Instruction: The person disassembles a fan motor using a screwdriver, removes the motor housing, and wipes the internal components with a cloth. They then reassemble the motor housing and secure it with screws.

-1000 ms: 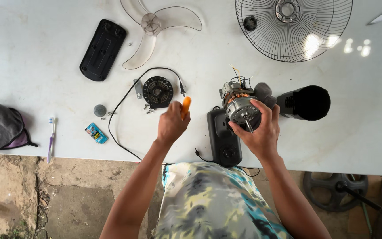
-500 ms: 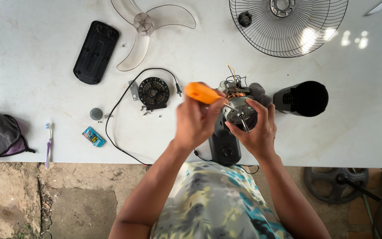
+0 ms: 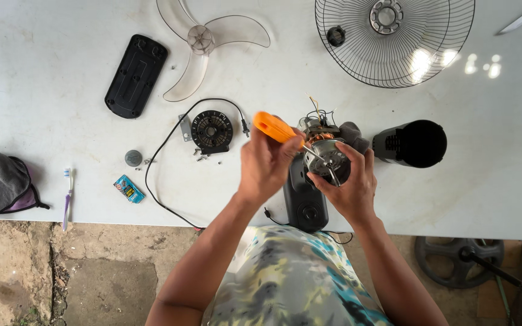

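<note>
Screwdriver [image 3: 277, 128] newly against one motor [image 3: 327, 160]

Left hand [image 3: 267, 164] raised, fingers curled tight round a handle, knuckles toward the camera, wrist bent slightly inward. Right hand [image 3: 345, 184] just beside it, palm up, fingers wrapped and cupping from below. Both forearms bare, angled together from the body.

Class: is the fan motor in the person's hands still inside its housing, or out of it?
Out: the motor shows bare copper windings, and the black housing lies apart on the table.
</note>
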